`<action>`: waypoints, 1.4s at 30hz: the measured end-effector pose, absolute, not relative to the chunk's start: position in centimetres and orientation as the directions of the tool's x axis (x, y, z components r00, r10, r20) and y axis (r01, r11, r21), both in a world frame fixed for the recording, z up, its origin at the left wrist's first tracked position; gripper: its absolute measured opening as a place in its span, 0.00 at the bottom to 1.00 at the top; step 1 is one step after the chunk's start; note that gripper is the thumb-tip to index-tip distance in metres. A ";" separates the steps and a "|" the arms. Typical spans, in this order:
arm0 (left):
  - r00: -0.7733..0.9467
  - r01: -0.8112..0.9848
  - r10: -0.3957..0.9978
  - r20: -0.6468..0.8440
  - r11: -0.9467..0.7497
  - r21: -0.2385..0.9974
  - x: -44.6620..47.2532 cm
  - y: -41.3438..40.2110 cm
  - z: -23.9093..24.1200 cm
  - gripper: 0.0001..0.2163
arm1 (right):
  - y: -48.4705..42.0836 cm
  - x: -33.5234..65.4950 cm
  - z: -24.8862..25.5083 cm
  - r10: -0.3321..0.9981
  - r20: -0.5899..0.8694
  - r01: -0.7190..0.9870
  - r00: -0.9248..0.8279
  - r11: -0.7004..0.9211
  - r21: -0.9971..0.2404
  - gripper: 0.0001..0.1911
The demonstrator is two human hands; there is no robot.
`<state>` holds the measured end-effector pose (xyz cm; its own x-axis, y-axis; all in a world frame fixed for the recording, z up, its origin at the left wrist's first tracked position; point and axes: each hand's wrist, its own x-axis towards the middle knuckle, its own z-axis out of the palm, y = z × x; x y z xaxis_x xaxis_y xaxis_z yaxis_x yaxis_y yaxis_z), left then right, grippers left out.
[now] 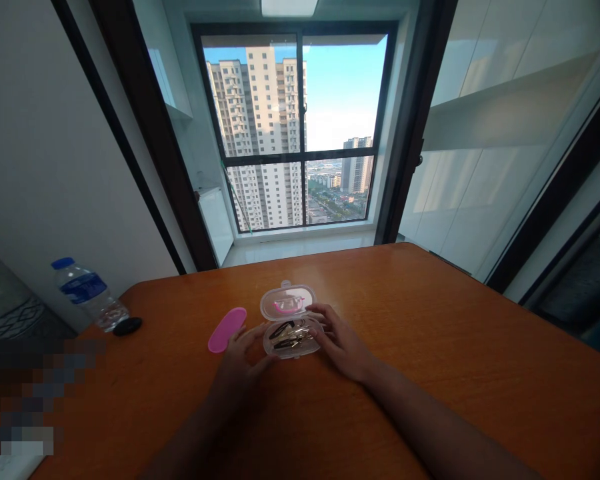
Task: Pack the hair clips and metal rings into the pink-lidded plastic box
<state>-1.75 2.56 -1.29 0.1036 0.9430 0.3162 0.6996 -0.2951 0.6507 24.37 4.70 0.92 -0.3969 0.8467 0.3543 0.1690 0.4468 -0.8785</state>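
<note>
A small clear plastic case lies open on the wooden table, its lid folded back with a pink insert in it. Several small dark and metal tools lie in the lower half. My left hand rests at the case's left edge, fingers curled against it. My right hand holds the case's right edge, fingers bent round its rim. A pink oval pad lies on the table just left of the case, apart from both hands.
A plastic water bottle with a blue cap lies tilted at the table's far left, its dark cap-like disc beside it. A white object sits at the near left corner. Behind the table is a large window.
</note>
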 end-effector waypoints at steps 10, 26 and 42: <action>0.137 0.634 0.932 0.336 -0.343 0.693 -1.7 2.5 -0.7 0.23 | 4.9 24.2 1.2 0.867 0.365 0.210 -0.339 0.448 -0.869 0.12; 0.165 0.756 0.923 0.347 -0.344 0.557 -2.7 3.2 -3.3 0.24 | 4.3 24.6 2.2 0.732 0.459 0.329 -0.504 0.653 -0.682 0.06; 0.200 0.716 0.873 0.445 -0.440 0.542 -2.5 2.3 -2.7 0.28 | 3.1 23.1 1.6 0.627 0.551 0.359 -0.550 0.774 -0.522 0.14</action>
